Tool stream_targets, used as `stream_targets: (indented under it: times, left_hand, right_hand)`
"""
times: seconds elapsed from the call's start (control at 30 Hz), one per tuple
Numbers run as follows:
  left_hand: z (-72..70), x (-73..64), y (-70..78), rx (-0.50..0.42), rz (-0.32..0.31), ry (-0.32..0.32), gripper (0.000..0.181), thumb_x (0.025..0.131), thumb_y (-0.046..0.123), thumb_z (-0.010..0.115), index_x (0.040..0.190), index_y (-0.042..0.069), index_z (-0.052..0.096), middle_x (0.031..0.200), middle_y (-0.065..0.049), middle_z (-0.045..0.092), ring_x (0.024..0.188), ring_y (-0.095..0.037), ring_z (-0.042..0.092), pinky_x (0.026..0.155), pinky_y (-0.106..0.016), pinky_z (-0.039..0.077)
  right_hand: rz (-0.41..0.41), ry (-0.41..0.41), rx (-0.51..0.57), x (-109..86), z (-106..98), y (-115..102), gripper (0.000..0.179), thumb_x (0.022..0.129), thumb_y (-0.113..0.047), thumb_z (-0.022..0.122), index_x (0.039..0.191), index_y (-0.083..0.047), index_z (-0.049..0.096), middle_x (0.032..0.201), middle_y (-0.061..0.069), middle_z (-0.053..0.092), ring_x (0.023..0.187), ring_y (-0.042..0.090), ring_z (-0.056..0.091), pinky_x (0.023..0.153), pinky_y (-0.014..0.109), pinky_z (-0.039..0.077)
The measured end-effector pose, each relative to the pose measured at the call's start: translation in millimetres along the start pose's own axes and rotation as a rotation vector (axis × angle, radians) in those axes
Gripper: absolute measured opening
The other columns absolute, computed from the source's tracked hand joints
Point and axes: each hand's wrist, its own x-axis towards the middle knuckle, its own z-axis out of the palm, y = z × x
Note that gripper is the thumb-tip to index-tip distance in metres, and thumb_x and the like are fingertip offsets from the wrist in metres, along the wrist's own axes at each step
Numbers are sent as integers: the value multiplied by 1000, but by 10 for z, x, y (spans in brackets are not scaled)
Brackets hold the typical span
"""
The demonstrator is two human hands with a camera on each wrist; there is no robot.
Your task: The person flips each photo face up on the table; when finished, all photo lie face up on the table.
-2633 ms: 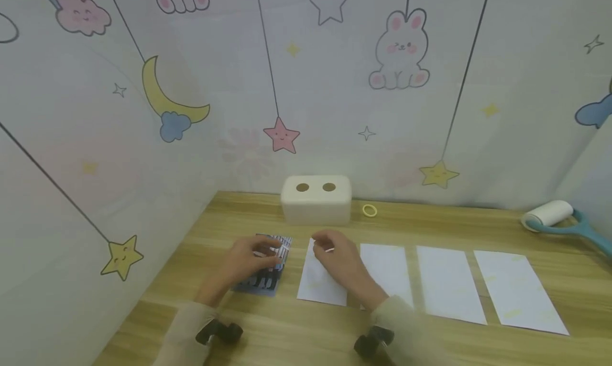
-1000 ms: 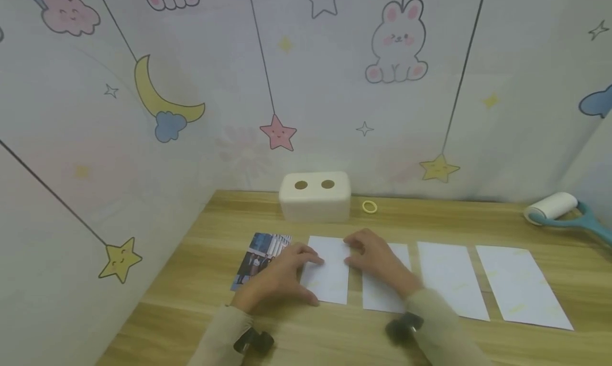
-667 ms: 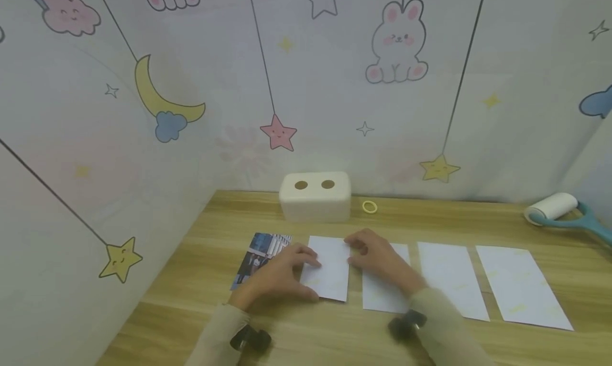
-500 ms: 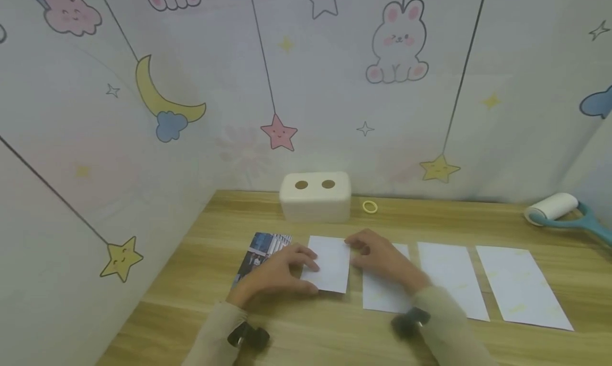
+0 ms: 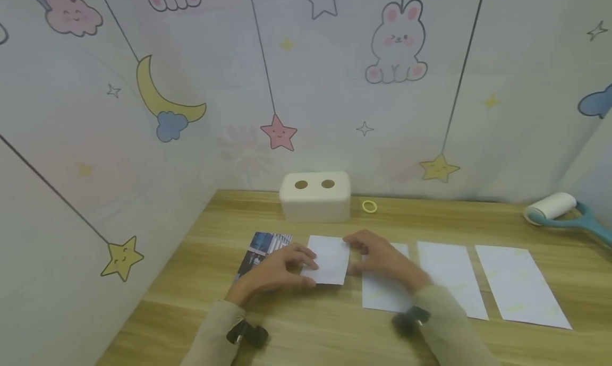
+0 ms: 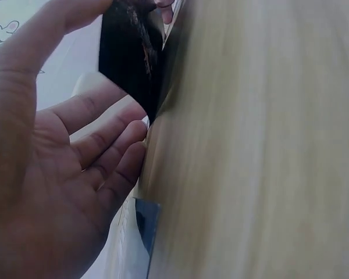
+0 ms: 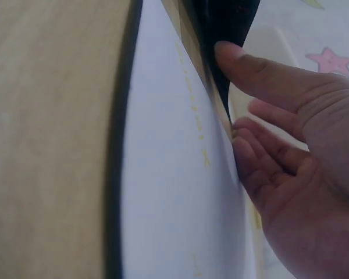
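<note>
In the head view, a photo print (image 5: pixel 330 260) with its plain white back upward has its near edge raised off the table. My left hand (image 5: pixel 279 267) holds it at the left, with the thumb along the near edge. At its right edge is my right hand (image 5: pixel 382 257), fingertips at the far corner and thumb lower down. The dark picture side (image 6: pixel 128 52) shows underneath in the left wrist view. In the right wrist view, my right thumb (image 7: pixel 230 53) presses against that dark side. Partly behind my left hand lies a face-up photo print (image 5: pixel 258 246).
Several more white-backed prints (image 5: pixel 454 281) lie in a row to the right. A white box with two round holes (image 5: pixel 315 198) stands at the back beside a yellow ring (image 5: pixel 370 206). Far right is a lint roller (image 5: pixel 554 209). A patterned wall (image 5: pixel 325 100) borders the table.
Both hands moved right from over the face-up print and the first white-backed print to that white-backed print's sides. Its near edge then came up, and the sheet looks shorter from above.
</note>
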Motion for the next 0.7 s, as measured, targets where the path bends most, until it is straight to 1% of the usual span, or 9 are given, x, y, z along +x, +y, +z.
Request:
stream_targets:
  times: [0.1, 0.17, 0.3, 0.43, 0.53, 0.7]
  left_hand:
    - [-3, 2, -3, -8, -12, -3, 40, 83, 39, 91, 117, 22, 80, 139, 5, 62, 136, -26, 52, 118, -56, 35]
    - [-3, 8, -2, -11, -15, -4, 42, 82, 40, 92, 118, 23, 79, 139, 5, 62, 136, -26, 52, 118, -55, 35]
    - [4, 23, -17, 20, -6, 15, 36, 89, 41, 86, 119, 23, 79, 137, 6, 63, 134, -25, 54, 115, -53, 39]
    - [26, 38, -18, 33, -7, 58, 30, 95, 38, 80, 120, 21, 79, 132, 6, 67, 129, -23, 58, 112, -49, 43]
    - [54, 49, -4, 8, -10, 95, 28, 96, 33, 79, 120, 18, 78, 127, 4, 70, 124, -22, 61, 110, -48, 46]
    - [103, 69, 23, 7, -9, 177, 25, 98, 29, 78, 119, 14, 78, 119, 1, 72, 116, -23, 65, 103, -47, 51]
  right_hand:
    - [13, 13, 3, 8, -5, 12, 60, 87, -16, 87, 140, -2, 63, 136, 16, 65, 124, 39, 61, 104, 55, 52]
    - [9, 25, 3, 20, -5, 18, 59, 88, -15, 86, 140, 0, 62, 134, 17, 65, 122, 39, 63, 102, 54, 53]
    - [21, 68, 14, 47, 13, 18, 62, 90, -16, 86, 143, 1, 59, 130, 18, 66, 118, 38, 65, 100, 53, 55]
    - [52, 111, 73, 62, 34, 0, 64, 90, -17, 87, 144, 1, 56, 129, 19, 68, 117, 38, 66, 100, 53, 55]
    - [63, 127, 112, 73, 51, -19, 57, 90, -15, 86, 137, 2, 59, 125, 16, 70, 114, 36, 69, 99, 50, 57]
    - [28, 110, 130, 95, 88, -39, 37, 92, -12, 84, 122, 1, 67, 115, 12, 73, 104, 30, 72, 93, 44, 60]
